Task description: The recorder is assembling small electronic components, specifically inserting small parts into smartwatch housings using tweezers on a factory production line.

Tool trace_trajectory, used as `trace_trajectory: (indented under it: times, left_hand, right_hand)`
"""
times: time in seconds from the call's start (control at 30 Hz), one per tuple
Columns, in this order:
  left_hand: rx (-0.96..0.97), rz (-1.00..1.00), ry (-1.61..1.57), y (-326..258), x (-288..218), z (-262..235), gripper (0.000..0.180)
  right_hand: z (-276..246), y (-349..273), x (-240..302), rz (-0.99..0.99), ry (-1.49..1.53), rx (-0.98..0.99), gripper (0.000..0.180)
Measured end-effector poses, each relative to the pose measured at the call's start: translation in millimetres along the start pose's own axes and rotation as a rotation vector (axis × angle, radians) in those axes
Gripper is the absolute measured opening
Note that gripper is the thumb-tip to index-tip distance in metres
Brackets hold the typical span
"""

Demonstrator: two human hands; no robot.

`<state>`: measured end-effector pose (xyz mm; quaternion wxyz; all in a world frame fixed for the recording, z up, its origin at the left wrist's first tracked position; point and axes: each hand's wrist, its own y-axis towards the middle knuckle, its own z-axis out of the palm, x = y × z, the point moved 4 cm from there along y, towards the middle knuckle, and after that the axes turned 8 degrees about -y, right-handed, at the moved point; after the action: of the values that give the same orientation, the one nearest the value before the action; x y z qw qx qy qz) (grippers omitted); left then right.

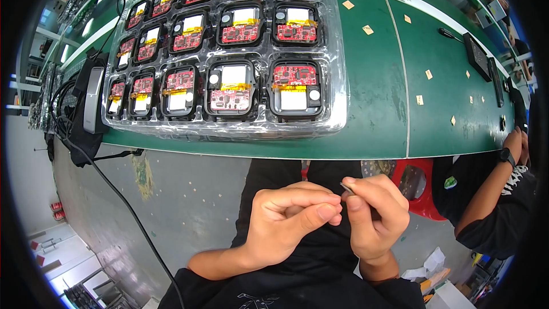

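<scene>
Both hands are held close together over my lap, just off the table's front edge. My right hand point(378, 213) pinches a small dark, thin piece point(346, 188) between thumb and forefinger; its kind is too small to tell. Thumb and fingertips of my left hand point(286, 220) are pressed together beside it, and whatever they hold, if anything, is hidden. Beyond my hands, a clear plastic tray point(229, 130) carries rows of black device housings point(296, 88), each with a red circuit board, yellow tape and a whitish rectangular part.
The tray rests on a green table point(372, 120) with small paper bits point(368, 30) scattered on it. A black cable point(123, 200) hangs down at left. At right sits another person point(486, 200) wearing a watch, near a red stool point(420, 186) and a black tray-like object point(476, 56).
</scene>
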<state>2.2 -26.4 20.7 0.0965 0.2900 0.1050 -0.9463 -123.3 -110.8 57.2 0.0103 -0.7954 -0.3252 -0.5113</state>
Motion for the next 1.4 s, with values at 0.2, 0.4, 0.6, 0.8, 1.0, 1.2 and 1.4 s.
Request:
trace_trajectory:
  times: [0.2,0.4,0.6,0.8,1.0,1.2,1.4]
  left_hand:
    - [-0.036,0.020,-0.063,4,0,-4,0.016]
    - [-0.020,0.022,-0.160,3,1,-4,0.017]
    - [-0.016,0.040,-0.151,3,-1,-3,0.017]
    - [-0.018,0.044,-0.087,3,-2,-5,0.016]
    - [-0.025,0.082,0.081,2,-7,-7,0.015]
    - [-0.041,0.081,0.209,2,-13,-6,0.015]
    - [-0.045,0.064,0.250,3,-14,-6,0.015]
  right_hand:
    - [-2,1,-1,-0.026,0.009,-0.041,0.024]
    - [1,1,2,-0.104,-0.049,-0.033,0.026]
    - [1,2,5,-0.119,-0.079,-0.039,0.027]
    - [1,3,6,-0.140,-0.118,-0.039,0.029]
    - [0,-1,3,-0.238,-0.243,-0.079,0.042]
    - [0,-1,4,-0.290,-0.289,-0.090,0.047]
    - [1,-2,3,-0.242,-0.275,-0.049,0.041]
